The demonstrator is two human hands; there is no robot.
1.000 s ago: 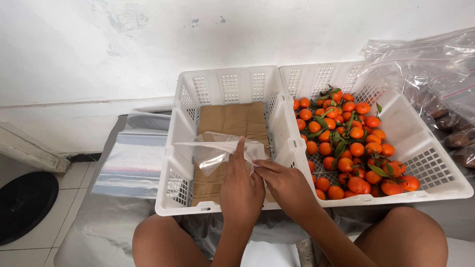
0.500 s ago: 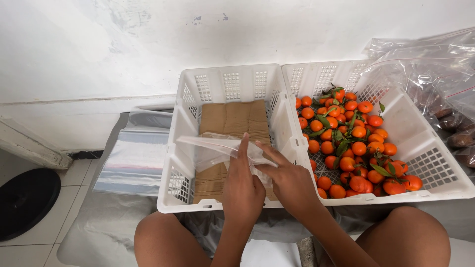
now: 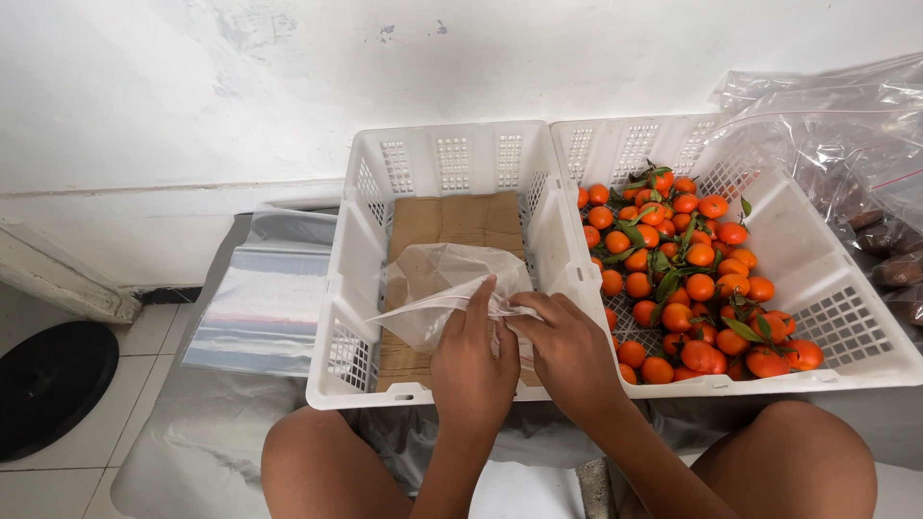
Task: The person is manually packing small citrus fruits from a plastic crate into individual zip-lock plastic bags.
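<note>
Over white crates (image 3: 356, 288), both hands' fingers, left hand (image 3: 471, 370) and right hand (image 3: 569, 354), pinch a clear plastic bag (image 3: 437, 288).

Two crates are set side by side before the person's knees, touching along one wall. The left crate (image 3: 358, 288) is lined with cardboard (image 3: 452, 219), and a plastic bag (image 3: 452, 279) is held over its near half by the left hand (image 3: 471, 370) and the right hand (image 3: 569, 351), which are placed close together at the bag's edge. The right crate (image 3: 846, 317) is filled with mandarins (image 3: 687, 279). A stack of flat plastic bags (image 3: 260, 303) is laid left of the left crate. Filled bags (image 3: 856, 163) are piled right of and behind the right crate. A round disc (image 3: 43, 384) is seen on the floor at far left.
</note>
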